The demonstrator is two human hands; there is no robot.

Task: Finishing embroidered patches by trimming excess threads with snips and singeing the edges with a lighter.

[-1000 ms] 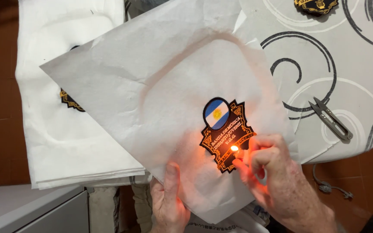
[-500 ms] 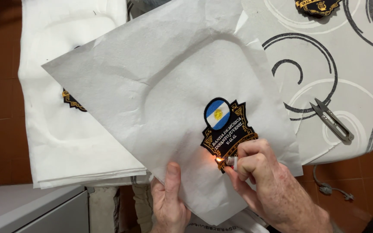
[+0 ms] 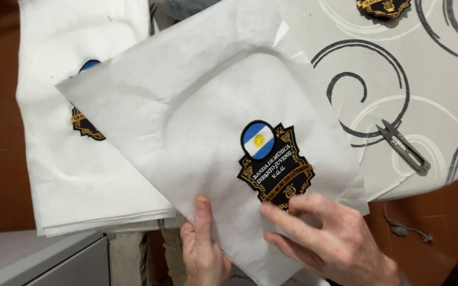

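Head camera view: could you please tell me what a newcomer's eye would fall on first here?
Most striking is the black-and-gold embroidered patch with its blue-and-white roundel, on a white backing sheet at the centre. Both hands grip that sheet's lower edge: the left hand pinching it, the right hand just below the patch. To the right, thread snips lie on a swirl-patterned white tablecloth.

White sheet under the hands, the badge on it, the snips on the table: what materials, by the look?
White sheet: likely matte nonwoven backing fabric; fibrous surface, soft creases. Badge: embroidered thread, black with gold trim and a blue-white disc; stitched sheen. Snips: dull grey metal, probably steel. Left hand pinches the sheet edge; right hand rests at the badge.
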